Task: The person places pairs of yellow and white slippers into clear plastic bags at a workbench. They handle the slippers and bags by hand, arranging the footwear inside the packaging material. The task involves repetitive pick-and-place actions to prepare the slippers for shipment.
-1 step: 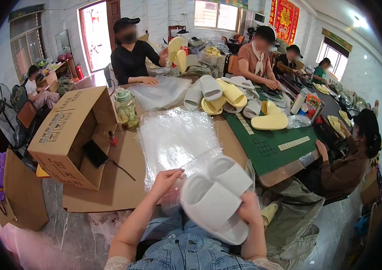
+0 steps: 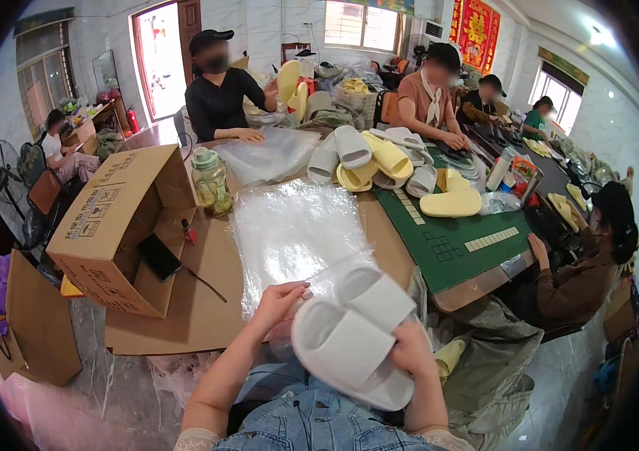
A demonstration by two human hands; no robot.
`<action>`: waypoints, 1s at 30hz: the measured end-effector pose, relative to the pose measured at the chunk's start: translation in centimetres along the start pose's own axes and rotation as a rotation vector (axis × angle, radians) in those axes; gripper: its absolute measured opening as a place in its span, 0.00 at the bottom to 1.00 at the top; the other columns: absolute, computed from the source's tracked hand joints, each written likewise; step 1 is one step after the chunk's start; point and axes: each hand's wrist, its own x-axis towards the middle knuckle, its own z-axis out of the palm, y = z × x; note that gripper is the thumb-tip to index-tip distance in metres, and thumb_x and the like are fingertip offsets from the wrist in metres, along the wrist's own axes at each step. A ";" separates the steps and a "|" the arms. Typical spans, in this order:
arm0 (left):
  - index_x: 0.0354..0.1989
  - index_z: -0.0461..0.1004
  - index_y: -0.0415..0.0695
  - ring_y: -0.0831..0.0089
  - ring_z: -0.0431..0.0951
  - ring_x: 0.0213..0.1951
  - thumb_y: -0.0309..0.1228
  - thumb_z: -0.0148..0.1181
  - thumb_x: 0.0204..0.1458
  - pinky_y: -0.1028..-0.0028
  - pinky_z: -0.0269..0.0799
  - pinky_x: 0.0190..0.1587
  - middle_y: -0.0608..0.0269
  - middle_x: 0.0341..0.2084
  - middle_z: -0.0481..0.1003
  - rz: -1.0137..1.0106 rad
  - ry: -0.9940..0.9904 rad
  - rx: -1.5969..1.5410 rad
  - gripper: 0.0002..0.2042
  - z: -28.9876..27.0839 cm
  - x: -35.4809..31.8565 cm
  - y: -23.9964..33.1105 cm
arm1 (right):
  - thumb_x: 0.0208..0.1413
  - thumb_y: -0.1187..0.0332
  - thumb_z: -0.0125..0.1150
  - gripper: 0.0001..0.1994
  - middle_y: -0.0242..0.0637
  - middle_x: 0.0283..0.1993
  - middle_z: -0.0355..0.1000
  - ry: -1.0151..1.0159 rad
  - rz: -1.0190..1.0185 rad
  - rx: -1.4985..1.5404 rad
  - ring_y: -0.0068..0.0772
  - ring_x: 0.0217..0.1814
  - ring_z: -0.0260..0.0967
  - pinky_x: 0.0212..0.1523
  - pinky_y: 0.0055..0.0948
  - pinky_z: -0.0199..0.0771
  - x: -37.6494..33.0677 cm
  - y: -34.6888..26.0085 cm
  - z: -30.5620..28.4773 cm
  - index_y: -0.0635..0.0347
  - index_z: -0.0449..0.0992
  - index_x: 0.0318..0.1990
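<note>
— What is the person nearest us holding?

— A pair of white slippers, stacked one against the other, low in front of the chest at the near edge of the worktop. The right hand is under and behind the pair, its grip wrapped around the far side of the soles.

— And the other hand?

— The left hand is just beside the slippers, its grip pinching the edge of a clear plastic bag, whose mouth lies against the toe of the upper slipper. More clear plastic sheeting is spread flat on the brown worktop beyond it.

— What else is around?

— An open cardboard box lies on its side to the left, a dark phone at its mouth. A green water jug stands behind. Further back, yellow and white slippers are heaped beside a green mat, where other people sit working.
</note>
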 end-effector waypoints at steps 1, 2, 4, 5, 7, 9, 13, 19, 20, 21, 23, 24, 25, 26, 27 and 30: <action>0.54 0.80 0.39 0.73 0.78 0.50 0.35 0.55 0.66 0.72 0.73 0.55 0.56 0.47 0.82 0.008 -0.025 0.040 0.16 0.1 0.1 0.6 | 0.46 0.72 0.63 0.16 0.50 0.43 0.78 -0.107 -0.035 -0.019 0.56 0.46 0.76 0.48 0.45 0.75 0.5 -0.4 0.3 0.60 0.81 0.46; 0.54 0.80 0.37 0.72 0.78 0.51 0.35 0.54 0.66 0.71 0.72 0.56 0.56 0.47 0.82 0.017 -0.053 0.078 0.16 0.1 0.2 1.3 | 0.46 0.71 0.63 0.16 0.50 0.42 0.78 -0.213 -0.068 -0.040 0.56 0.45 0.75 0.48 0.46 0.75 0.9 -0.9 0.4 0.61 0.81 0.45; 0.56 0.79 0.36 0.72 0.78 0.51 0.35 0.54 0.66 0.72 0.72 0.57 0.56 0.48 0.82 -0.056 -0.128 0.117 0.17 0.0 0.9 2.8 | 0.47 0.68 0.61 0.14 0.51 0.39 0.77 -0.422 -0.141 -0.093 0.56 0.44 0.75 0.48 0.49 0.74 1.6 -0.6 0.9 0.62 0.79 0.42; 0.56 0.78 0.36 0.71 0.78 0.51 0.35 0.54 0.66 0.72 0.72 0.57 0.56 0.48 0.81 -0.091 -0.160 0.138 0.17 -0.1 1.1 3.3 | 0.47 0.67 0.60 0.14 0.52 0.39 0.77 -0.446 -0.135 -0.117 0.56 0.44 0.75 0.48 0.49 0.74 2.3 -0.6 0.9 0.63 0.79 0.41; 0.59 0.76 0.36 0.71 0.77 0.53 0.35 0.53 0.67 0.73 0.70 0.59 0.57 0.51 0.80 -0.107 -0.254 -0.001 0.19 -0.8 1.4 2.9 | 0.48 0.66 0.60 0.12 0.53 0.38 0.76 -0.493 -0.121 -0.165 0.57 0.44 0.75 0.48 0.50 0.74 3.3 -0.7 0.9 0.64 0.78 0.38; 0.60 0.75 0.36 0.72 0.75 0.55 0.36 0.52 0.67 0.73 0.69 0.60 0.57 0.51 0.79 -0.141 -0.287 -0.026 0.19 -1.1 1.3 3.7 | 0.50 0.64 0.60 0.13 0.54 0.36 0.75 -0.378 -0.127 -0.245 0.58 0.41 0.75 0.45 0.51 0.75 3.4 1.7 1.8 0.67 0.76 0.36; 0.60 0.75 0.38 0.56 0.72 0.63 0.35 0.50 0.66 0.66 0.64 0.66 0.47 0.61 0.73 0.303 -0.169 0.468 0.19 0.0 0.6 4.0 | 0.51 0.64 0.60 0.13 0.54 0.36 0.74 -0.330 -0.072 -0.367 0.60 0.39 0.75 0.43 0.53 0.76 3.2 1.0 2.1 0.68 0.75 0.34; 0.59 0.75 0.40 0.46 0.62 0.69 0.35 0.50 0.65 0.59 0.57 0.71 0.45 0.64 0.69 0.406 -0.150 0.628 0.18 2.0 -1.3 5.1 | 0.51 0.65 0.61 0.12 0.55 0.34 0.74 -0.178 0.026 -0.232 0.61 0.39 0.75 0.44 0.54 0.75 2.8 1.4 4.2 0.68 0.75 0.30; 0.59 0.75 0.40 0.46 0.62 0.69 0.35 0.50 0.65 0.59 0.57 0.71 0.45 0.64 0.69 0.426 -0.137 0.640 0.18 2.1 -1.5 5.0 | 0.51 0.65 0.61 0.12 0.56 0.34 0.75 -0.150 0.059 -0.258 0.62 0.39 0.75 0.43 0.54 0.75 3.2 1.5 4.0 0.69 0.75 0.30; 0.59 0.75 0.40 0.46 0.62 0.69 0.35 0.50 0.65 0.59 0.57 0.71 0.45 0.64 0.69 0.447 -0.122 0.651 0.18 2.2 -1.7 5.0 | 0.51 0.65 0.61 0.12 0.56 0.34 0.75 -0.109 0.071 -0.253 0.62 0.38 0.75 0.43 0.54 0.75 3.3 1.7 4.1 0.69 0.75 0.30; 0.57 0.76 0.39 0.47 0.62 0.69 0.33 0.51 0.65 0.58 0.57 0.71 0.47 0.64 0.69 0.485 -0.111 0.656 0.17 2.5 -2.1 5.6 | 0.51 0.65 0.61 0.12 0.57 0.34 0.75 -0.032 0.105 -0.242 0.62 0.37 0.75 0.42 0.54 0.74 3.1 2.3 4.7 0.69 0.75 0.30; 0.57 0.76 0.39 0.47 0.62 0.69 0.32 0.51 0.65 0.58 0.56 0.71 0.47 0.64 0.69 0.502 -0.109 0.659 0.17 2.8 -2.4 6.2 | 0.51 0.65 0.62 0.12 0.56 0.34 0.75 0.000 0.122 -0.236 0.62 0.37 0.75 0.42 0.54 0.75 3.3 2.7 5.1 0.68 0.75 0.30; 0.56 0.76 0.39 0.48 0.61 0.70 0.31 0.51 0.65 0.57 0.56 0.71 0.48 0.64 0.69 0.520 -0.108 0.661 0.16 3.1 -2.7 6.6 | 0.51 0.65 0.62 0.12 0.56 0.33 0.75 0.033 0.139 -0.231 0.61 0.37 0.75 0.42 0.54 0.75 3.8 2.8 5.7 0.68 0.76 0.30; 0.57 0.76 0.39 0.48 0.61 0.70 0.31 0.51 0.64 0.57 0.56 0.71 0.47 0.64 0.69 0.528 -0.120 0.662 0.16 3.4 -3.0 6.6 | 0.50 0.64 0.62 0.12 0.56 0.33 0.75 0.061 0.156 -0.229 0.61 0.36 0.75 0.42 0.54 0.75 4.2 3.0 6.5 0.68 0.76 0.30; 0.57 0.75 0.39 0.48 0.61 0.70 0.31 0.51 0.64 0.57 0.56 0.71 0.47 0.64 0.69 0.541 -0.132 0.665 0.16 3.7 -3.1 6.8 | 0.51 0.64 0.62 0.12 0.55 0.33 0.75 0.060 0.156 -0.233 0.61 0.36 0.75 0.42 0.54 0.75 4.7 3.3 7.3 0.67 0.76 0.30; 0.59 0.74 0.38 0.48 0.61 0.70 0.30 0.52 0.64 0.57 0.57 0.71 0.48 0.64 0.69 0.588 -0.159 0.642 0.17 4.6 -3.6 7.0 | 0.52 0.63 0.63 0.10 0.54 0.34 0.76 0.155 0.092 -0.210 0.59 0.38 0.76 0.41 0.52 0.76 6.4 4.3 10.0 0.62 0.78 0.32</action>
